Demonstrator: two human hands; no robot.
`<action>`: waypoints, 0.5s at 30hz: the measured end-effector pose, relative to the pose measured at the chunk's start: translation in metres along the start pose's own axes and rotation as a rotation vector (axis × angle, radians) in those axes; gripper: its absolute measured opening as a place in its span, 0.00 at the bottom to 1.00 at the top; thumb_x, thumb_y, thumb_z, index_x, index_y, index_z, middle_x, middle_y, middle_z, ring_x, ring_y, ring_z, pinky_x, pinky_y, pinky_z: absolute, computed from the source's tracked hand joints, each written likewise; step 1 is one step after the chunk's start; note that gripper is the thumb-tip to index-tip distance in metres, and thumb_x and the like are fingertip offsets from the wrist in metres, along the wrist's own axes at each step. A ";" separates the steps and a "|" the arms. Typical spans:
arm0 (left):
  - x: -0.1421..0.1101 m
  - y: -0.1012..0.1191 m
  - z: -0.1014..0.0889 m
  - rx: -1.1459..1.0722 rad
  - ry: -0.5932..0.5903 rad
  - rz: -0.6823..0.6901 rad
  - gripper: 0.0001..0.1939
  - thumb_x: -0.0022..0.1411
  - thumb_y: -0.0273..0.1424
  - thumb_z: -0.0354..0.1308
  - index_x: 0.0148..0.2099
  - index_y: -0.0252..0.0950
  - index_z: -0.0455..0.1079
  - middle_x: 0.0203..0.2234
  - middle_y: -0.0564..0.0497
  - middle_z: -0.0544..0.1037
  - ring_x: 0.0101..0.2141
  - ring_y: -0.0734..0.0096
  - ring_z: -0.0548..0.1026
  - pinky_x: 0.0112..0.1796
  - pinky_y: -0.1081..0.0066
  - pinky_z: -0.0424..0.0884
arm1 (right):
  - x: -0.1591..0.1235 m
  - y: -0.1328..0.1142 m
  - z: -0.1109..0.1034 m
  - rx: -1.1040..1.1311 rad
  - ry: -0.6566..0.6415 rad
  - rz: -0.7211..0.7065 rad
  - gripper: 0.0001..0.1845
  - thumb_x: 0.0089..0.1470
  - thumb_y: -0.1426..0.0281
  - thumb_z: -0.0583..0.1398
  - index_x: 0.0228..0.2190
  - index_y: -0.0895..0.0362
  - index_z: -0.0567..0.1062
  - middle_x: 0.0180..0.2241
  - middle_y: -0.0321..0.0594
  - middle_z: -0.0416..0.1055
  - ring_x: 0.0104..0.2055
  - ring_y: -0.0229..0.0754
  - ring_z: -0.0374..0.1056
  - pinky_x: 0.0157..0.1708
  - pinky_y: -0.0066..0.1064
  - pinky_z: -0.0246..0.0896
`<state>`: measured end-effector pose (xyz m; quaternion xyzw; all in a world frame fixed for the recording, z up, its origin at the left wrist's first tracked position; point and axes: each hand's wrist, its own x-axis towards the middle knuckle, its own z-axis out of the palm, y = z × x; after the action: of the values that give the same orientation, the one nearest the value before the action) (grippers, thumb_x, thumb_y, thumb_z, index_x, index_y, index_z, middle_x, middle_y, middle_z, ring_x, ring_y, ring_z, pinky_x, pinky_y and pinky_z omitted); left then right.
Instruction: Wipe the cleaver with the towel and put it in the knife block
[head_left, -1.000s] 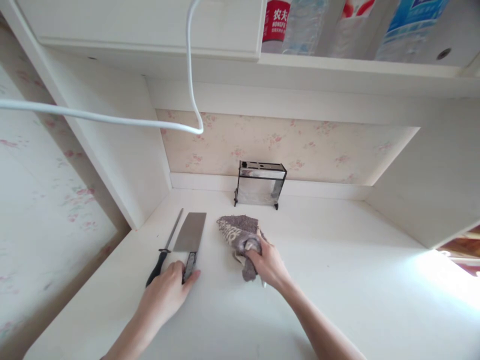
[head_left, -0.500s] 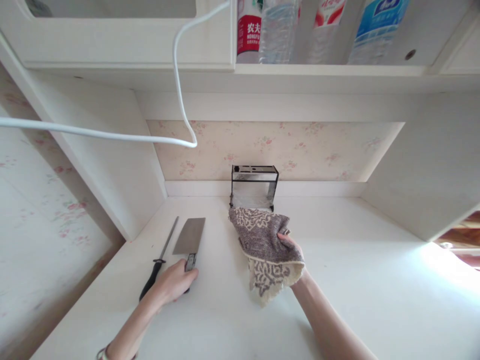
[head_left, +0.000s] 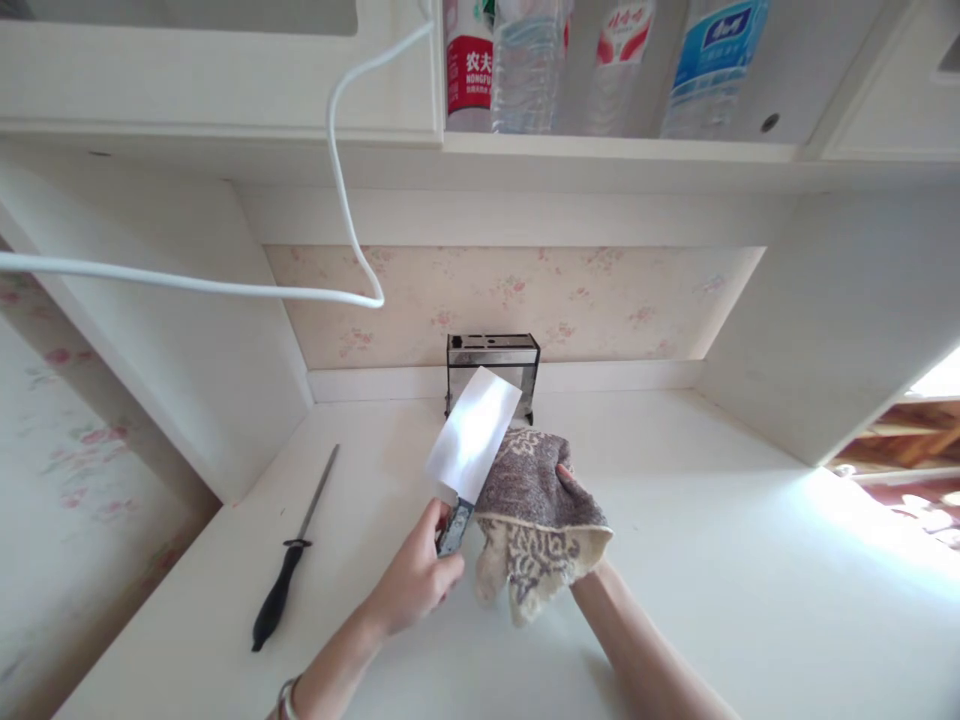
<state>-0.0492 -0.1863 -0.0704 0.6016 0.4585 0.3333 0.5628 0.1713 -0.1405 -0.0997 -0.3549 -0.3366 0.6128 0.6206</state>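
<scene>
My left hand (head_left: 416,580) is closed around the handle of a cleaver (head_left: 475,449), held up off the counter with its broad blade catching the light and pointing toward the back wall. My right hand (head_left: 571,490) holds a grey patterned cloth (head_left: 534,510) draped over it, only the fingertips showing; the cloth lies against the right side of the blade. A sharpening steel (head_left: 292,553) with a black handle lies on the white counter (head_left: 712,560) to the left, apart from both hands.
A metal knife rack (head_left: 492,362) stands against the floral back wall behind the blade. A white cable (head_left: 334,200) hangs across the upper left. Several bottles (head_left: 525,60) stand on the shelf above. Cabinet side panels close in left and right.
My left hand lifted the cleaver from beside the steel and brought it right to the cloth. My right hand picked the cloth up off the counter.
</scene>
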 end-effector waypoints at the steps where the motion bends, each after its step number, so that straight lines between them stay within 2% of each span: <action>1: 0.002 -0.002 0.005 0.016 0.004 0.018 0.11 0.50 0.22 0.50 0.37 0.40 0.55 0.22 0.60 0.60 0.17 0.81 0.59 0.17 0.78 0.56 | -0.002 -0.003 0.001 0.051 0.014 0.024 0.18 0.52 0.52 0.55 0.37 0.49 0.75 0.39 0.36 0.77 0.41 0.49 0.73 0.40 0.41 0.67; 6: 0.009 -0.018 0.015 0.118 0.127 0.113 0.09 0.50 0.22 0.52 0.35 0.38 0.59 0.24 0.58 0.63 0.26 0.75 0.64 0.25 0.76 0.60 | -0.011 -0.014 0.003 0.088 -0.092 0.117 0.32 0.53 0.43 0.45 0.44 0.49 0.73 0.41 0.39 0.75 0.44 0.49 0.71 0.43 0.45 0.66; 8: 0.008 -0.022 0.013 0.107 0.121 0.117 0.09 0.50 0.24 0.54 0.35 0.38 0.60 0.25 0.57 0.65 0.28 0.73 0.65 0.27 0.76 0.61 | -0.013 -0.014 0.004 0.064 -0.112 0.123 0.31 0.53 0.44 0.45 0.43 0.50 0.73 0.39 0.39 0.76 0.45 0.49 0.70 0.43 0.46 0.65; 12: 0.002 -0.022 0.009 -0.017 0.033 0.144 0.16 0.48 0.26 0.61 0.39 0.38 0.61 0.31 0.54 0.71 0.33 0.70 0.68 0.32 0.74 0.64 | -0.018 -0.003 0.011 0.043 -0.108 0.134 0.21 0.48 0.49 0.55 0.31 0.51 0.76 0.33 0.41 0.76 0.43 0.51 0.70 0.42 0.46 0.66; 15: -0.001 -0.017 0.010 -0.053 0.027 0.183 0.20 0.45 0.26 0.64 0.39 0.37 0.61 0.34 0.52 0.72 0.36 0.68 0.69 0.36 0.73 0.65 | -0.021 0.008 0.013 -0.007 -0.073 0.073 0.23 0.43 0.45 0.56 0.27 0.50 0.75 0.29 0.41 0.75 0.42 0.53 0.69 0.40 0.46 0.67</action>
<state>-0.0438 -0.1919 -0.0883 0.6212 0.4004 0.4035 0.5394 0.1556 -0.1616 -0.0991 -0.3465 -0.3482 0.6463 0.5839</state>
